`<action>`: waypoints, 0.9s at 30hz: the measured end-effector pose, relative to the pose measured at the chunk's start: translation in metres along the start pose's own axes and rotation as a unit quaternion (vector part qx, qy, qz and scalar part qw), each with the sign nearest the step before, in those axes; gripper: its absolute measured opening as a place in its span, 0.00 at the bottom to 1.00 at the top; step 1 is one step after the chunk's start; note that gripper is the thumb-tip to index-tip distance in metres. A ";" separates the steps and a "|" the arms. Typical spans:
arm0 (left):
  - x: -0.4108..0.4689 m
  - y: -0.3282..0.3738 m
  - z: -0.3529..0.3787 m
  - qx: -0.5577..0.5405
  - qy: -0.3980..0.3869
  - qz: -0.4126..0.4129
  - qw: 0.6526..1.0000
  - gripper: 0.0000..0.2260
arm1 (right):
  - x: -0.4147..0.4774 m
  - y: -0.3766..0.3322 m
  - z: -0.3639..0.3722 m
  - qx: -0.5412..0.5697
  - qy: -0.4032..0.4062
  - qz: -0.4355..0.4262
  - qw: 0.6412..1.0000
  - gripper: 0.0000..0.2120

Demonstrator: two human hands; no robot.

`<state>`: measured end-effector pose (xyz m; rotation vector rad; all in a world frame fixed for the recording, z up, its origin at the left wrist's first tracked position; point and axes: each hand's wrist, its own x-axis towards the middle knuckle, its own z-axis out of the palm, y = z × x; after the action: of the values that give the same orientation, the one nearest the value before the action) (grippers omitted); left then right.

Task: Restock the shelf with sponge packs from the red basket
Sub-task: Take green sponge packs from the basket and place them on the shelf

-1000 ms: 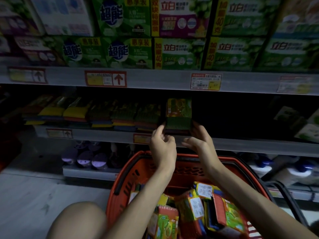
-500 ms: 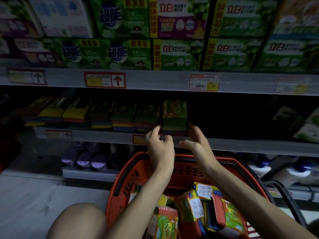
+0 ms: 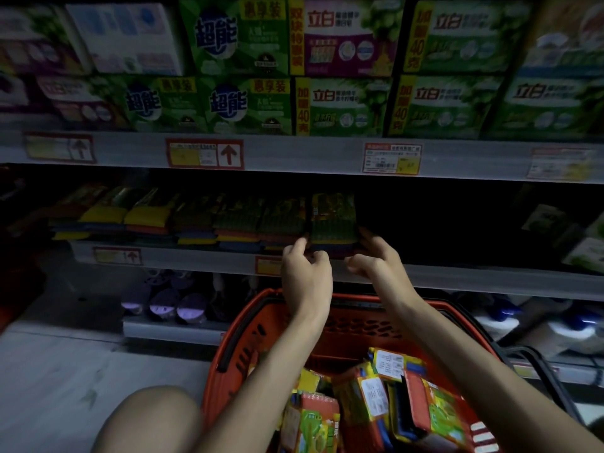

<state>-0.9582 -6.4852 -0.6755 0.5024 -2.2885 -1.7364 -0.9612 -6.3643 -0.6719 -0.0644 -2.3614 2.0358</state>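
Left hand (image 3: pixel 306 271) and right hand (image 3: pixel 380 264) flank the rightmost sponge pack (image 3: pixel 333 220) on the shelf (image 3: pixel 474 277), with relaxed fingers (image 3: pixel 368 237) touching its lower sides.

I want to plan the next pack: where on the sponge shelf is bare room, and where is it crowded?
Bare, as far as the dark shows: the shelf between the rightmost sponge stack and the far-right packets. Crowded: the sponge row left of that stack.
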 end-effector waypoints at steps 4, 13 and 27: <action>-0.001 0.000 -0.002 0.006 -0.001 0.003 1.000 0.21 | 0.002 -0.001 0.002 -0.005 -0.008 0.010 1.000 0.30; -0.001 -0.004 -0.003 -0.016 0.012 -0.003 1.000 0.18 | 0.005 0.004 0.003 -0.015 0.017 -0.014 1.000 0.27; -0.002 -0.010 -0.004 -0.037 0.004 0.000 0.999 0.14 | 0.006 0.008 0.000 -0.086 0.020 -0.038 0.995 0.32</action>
<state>-0.9539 -6.4899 -0.6837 0.4947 -2.2101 -1.8090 -0.9670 -6.3628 -0.6801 -0.0163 -2.4679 1.7788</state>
